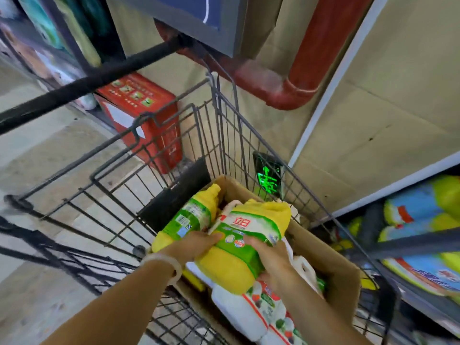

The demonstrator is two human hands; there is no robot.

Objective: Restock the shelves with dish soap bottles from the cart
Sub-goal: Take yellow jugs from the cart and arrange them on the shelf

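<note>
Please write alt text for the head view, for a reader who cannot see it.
Two hands, left hand and right hand, grip a yellow bottle with a green label above a cardboard box in a wire cart. A second yellow bottle and white bottles lie in the box. A shelf with blurred blue and yellow packs stands to the right.

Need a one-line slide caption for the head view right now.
Both hands, left hand and right hand, lift a yellow dish soap bottle from the cardboard box in the wire cart.
</note>
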